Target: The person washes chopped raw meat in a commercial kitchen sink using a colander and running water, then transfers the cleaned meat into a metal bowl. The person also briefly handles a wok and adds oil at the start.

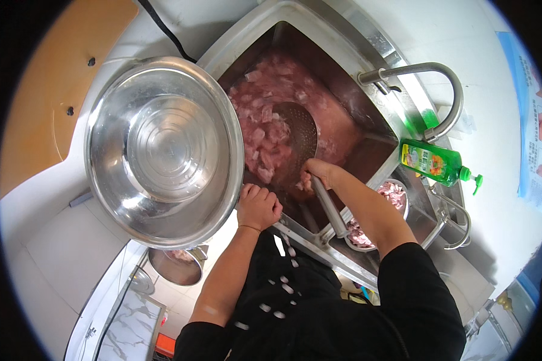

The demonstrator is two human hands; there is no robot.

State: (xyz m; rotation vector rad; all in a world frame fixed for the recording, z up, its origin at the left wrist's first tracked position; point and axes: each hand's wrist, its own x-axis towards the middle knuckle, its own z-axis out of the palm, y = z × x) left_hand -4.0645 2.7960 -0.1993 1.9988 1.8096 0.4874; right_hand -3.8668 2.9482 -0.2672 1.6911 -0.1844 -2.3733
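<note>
My right hand grips the metal handle of a large perforated skimmer. The skimmer's round bowl dips into reddish water in a deep steel sink, beside many pieces of raw pink meat. My left hand is curled at the sink's front edge, right against the rim of a wide stainless steel basin. Whether its fingers grip the basin rim or the sink edge is hidden. The basin shows a bare, shiny inside and sits left of the sink.
A curved faucet rises on the right, beside a green pump bottle. Below it, a container of cut meat stands partly behind my right forearm. A steel pot is at lower left. An orange-brown board is at upper left.
</note>
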